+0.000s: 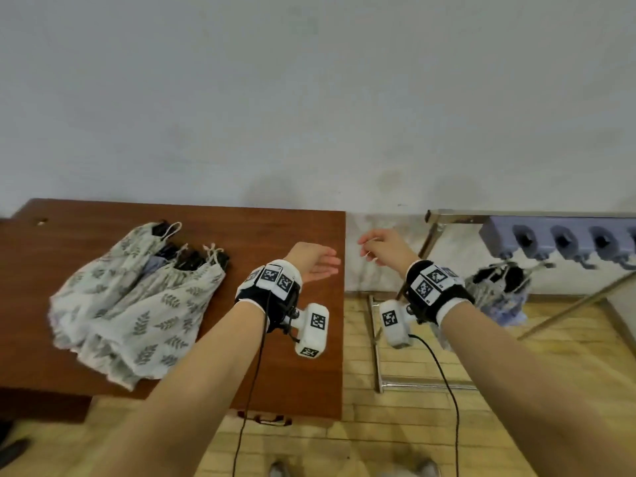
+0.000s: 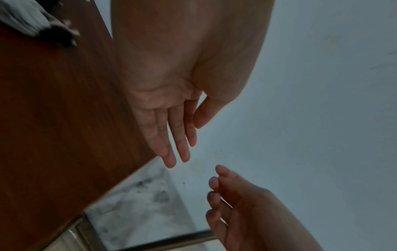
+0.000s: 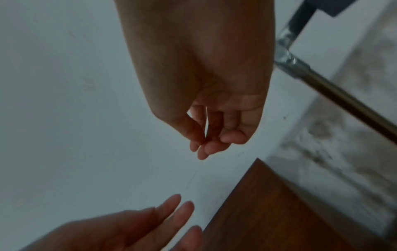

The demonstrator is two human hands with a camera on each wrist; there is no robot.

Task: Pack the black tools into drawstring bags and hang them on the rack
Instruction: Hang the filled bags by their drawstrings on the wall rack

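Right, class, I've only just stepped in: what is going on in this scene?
A person is packing black tools into leaf-print drawstring bags and hanging them up. Several filled bags lie on the wooden table; one bag already hangs from the hook rack. Both hands hold nothing: the left hand is flat and open over the table's edge, the right hand loosely curled between table and rack.

The rack runs off the right edge, and the hanging bag (lower right) is blurred.

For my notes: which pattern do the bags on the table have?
Grey leaf print on white bags; the head view shows it best.
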